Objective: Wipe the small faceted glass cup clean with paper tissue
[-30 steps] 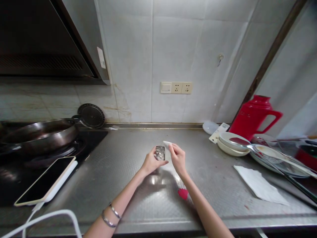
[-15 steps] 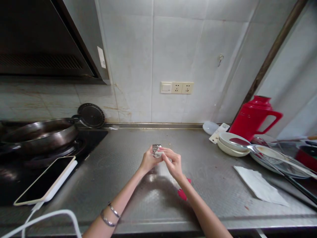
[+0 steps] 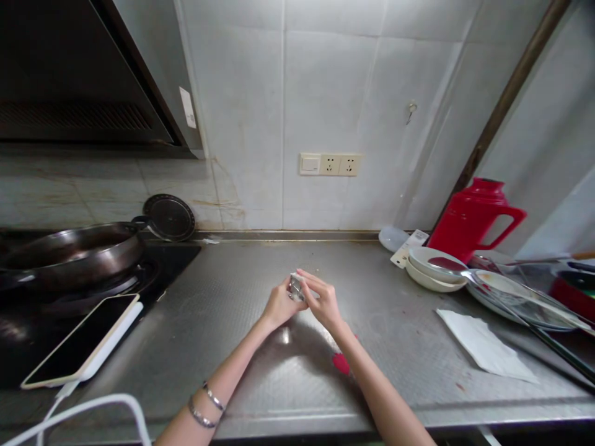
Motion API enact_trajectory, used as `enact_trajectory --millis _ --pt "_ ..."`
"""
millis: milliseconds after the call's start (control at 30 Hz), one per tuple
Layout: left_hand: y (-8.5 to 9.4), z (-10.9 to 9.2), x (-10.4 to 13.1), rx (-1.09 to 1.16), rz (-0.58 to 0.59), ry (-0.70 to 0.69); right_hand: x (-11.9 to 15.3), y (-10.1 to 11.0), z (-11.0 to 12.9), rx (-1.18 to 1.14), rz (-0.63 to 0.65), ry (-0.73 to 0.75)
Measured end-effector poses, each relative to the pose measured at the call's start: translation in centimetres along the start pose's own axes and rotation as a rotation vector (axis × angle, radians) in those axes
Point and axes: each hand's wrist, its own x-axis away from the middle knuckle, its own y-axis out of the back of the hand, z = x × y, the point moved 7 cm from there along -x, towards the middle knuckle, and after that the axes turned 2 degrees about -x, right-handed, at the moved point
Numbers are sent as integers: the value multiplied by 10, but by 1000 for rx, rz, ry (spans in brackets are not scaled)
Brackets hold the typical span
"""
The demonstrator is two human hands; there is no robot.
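Both hands meet over the middle of the steel counter [image 3: 260, 396]. My left hand [image 3: 279, 303] is closed around a small, shiny silver object [image 3: 296, 287] that looks like crumpled foil; its exact kind is too small to make out. The fingers of my right hand [image 3: 321, 298] are bent against the object's right side, with thumb and fingertips touching it. Partly hidden under my right forearm, a red piece [image 3: 341, 363] lies on the counter.
A steel pan [image 3: 79, 251] sits on the black cooktop at left, near a phone [image 3: 81, 337] with a white cable. At right stand a red thermos jug [image 3: 469, 220], stacked bowls [image 3: 434, 279] and a plate with utensils. A folded white paper towel [image 3: 483, 344] lies before them.
My right fingers have shifted and curled closer over the silver object, which has turned in my hands. The white bit seen on it earlier is less visible. The view has moved slightly.
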Motion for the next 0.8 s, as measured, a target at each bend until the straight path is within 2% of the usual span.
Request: enact_trajectory --millis 267,467,567,700,733,800 --pt "8 5 -4 60 -18 -9 4 -1 18 5 68 144" --pt "10 18 -8 131 -2 81 8 -2 26 -34 112 211" --pt "11 18 -8 126 -10 121 5 6 25 -102 36 138" --pt "12 7 -5 31 -58 59 2 21 8 -67 -205 -81" --pt "12 3 -4 -7 -68 35 1 22 5 -42 -234 -109" --pt "9 -2 -1 -80 -69 1 0 17 0 -8 -208 -120"
